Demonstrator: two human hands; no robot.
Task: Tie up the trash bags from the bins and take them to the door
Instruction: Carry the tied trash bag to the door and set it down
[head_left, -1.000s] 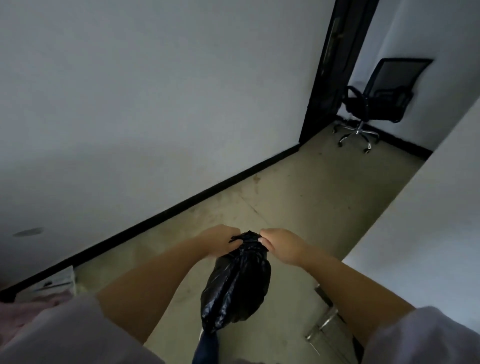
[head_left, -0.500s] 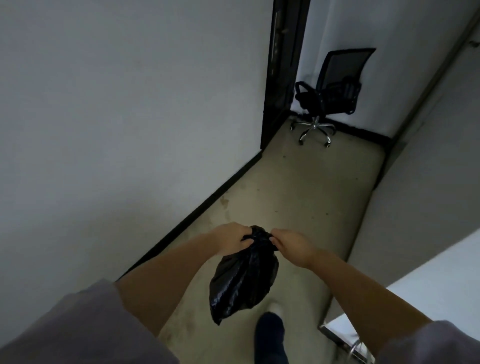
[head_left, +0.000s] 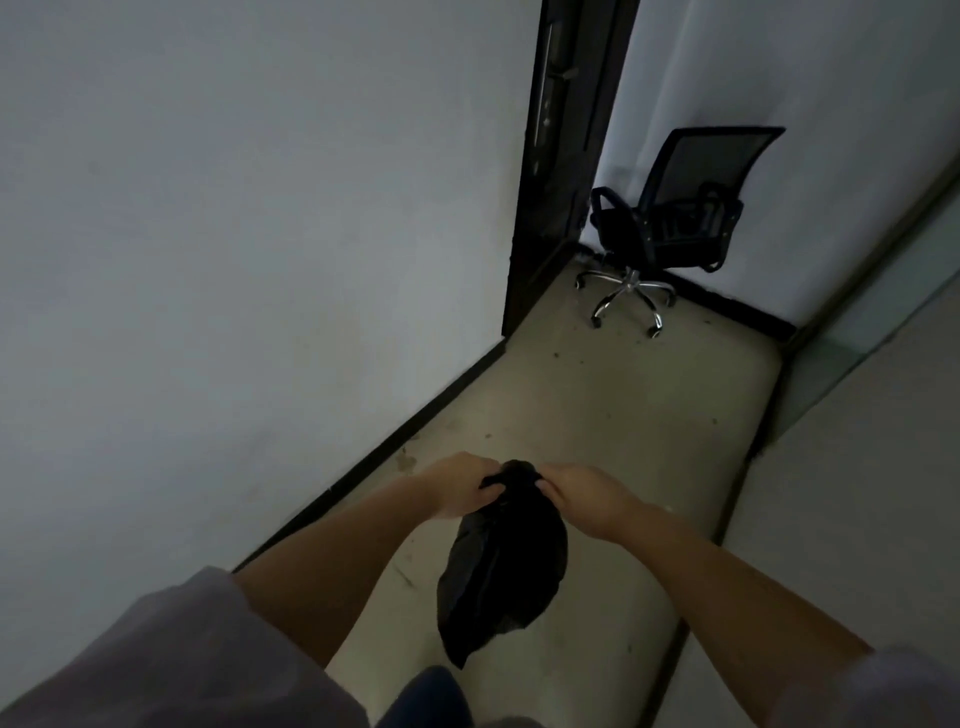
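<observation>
Head view: left hand (head_left: 460, 486) and right hand (head_left: 584, 493) are both gripping a black bag's (head_left: 501, 566) neck — chair (head_left: 670, 223) standing far, beside a door (head_left: 558, 156).

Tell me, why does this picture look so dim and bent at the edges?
Head view: low, flat light, so the black trash bag shows little detail; the wide-angle lens curves the floor and walls; the sleeves at the bottom corners look soft and blurred.
</observation>
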